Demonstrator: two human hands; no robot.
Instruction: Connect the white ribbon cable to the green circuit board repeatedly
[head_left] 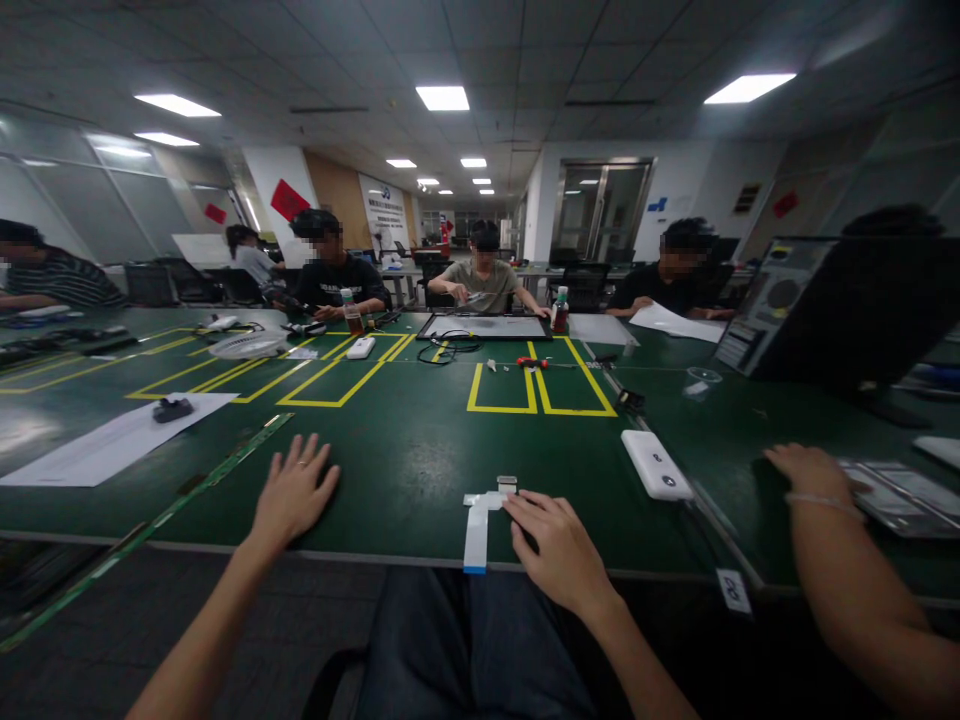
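Note:
My left hand lies palm down on the green table, fingers spread, with nothing in it. A thin green circuit board strip runs diagonally to its left and reaches past the table's front edge. My right hand rests near the front edge, its fingers stretched and the thumb apart. Its fingertips touch the right end of a white flat ribbon cable. The cable is bent, and its blue-tipped end points toward me at the edge. At the cable's far end sits a small connector.
A white power bank with a cord lies to the right. Beyond it, a co-worker's arm rests on the table. A paper sheet lies left; a red screwdriver lies ahead. A computer tower stands right. Several people sit opposite.

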